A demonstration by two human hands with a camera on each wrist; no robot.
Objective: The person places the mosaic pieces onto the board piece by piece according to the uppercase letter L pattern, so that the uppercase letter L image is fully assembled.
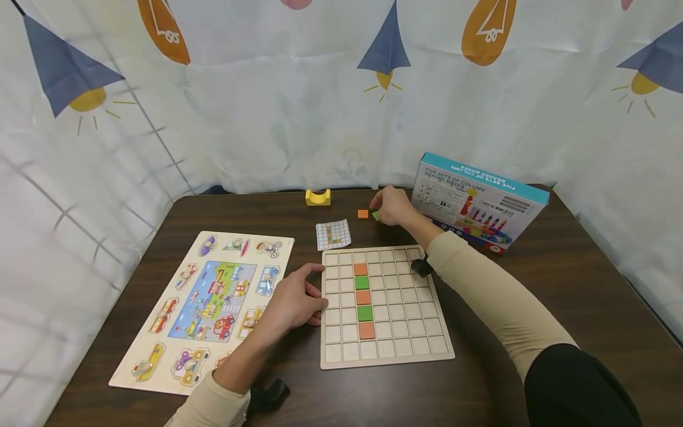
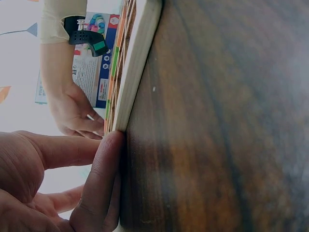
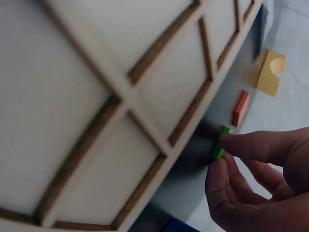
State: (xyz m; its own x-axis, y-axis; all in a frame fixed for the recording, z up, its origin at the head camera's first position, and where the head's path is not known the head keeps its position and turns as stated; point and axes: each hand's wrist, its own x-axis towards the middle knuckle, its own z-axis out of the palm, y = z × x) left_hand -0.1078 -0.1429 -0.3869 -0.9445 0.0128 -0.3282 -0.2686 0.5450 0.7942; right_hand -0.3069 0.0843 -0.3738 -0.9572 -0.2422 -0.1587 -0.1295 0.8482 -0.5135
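Observation:
My right hand [image 1: 393, 206] pinches a small green square tile [image 3: 222, 142] between thumb and fingertips, just behind the wooden grid board [image 1: 405, 332]. An orange tile [image 1: 363, 214] lies on the table left of that hand. At the board's left edge, my left hand [image 1: 293, 302] touches the rim with its fingertips; in the left wrist view its finger [image 2: 99, 181] lies against the side of the board. One column of the grid holds orange tiles [image 1: 363, 297] alternating with green tiles [image 1: 364, 313]. Behind the board lies a small printed pattern card [image 1: 333, 235].
A vehicle puzzle board [image 1: 155, 362] lies to the left, partly beneath my left forearm. A yellow block with a curved notch [image 1: 318, 198] stands near the table's back edge. On the right, a printed box [image 1: 480, 198] stands upright beside my right forearm.

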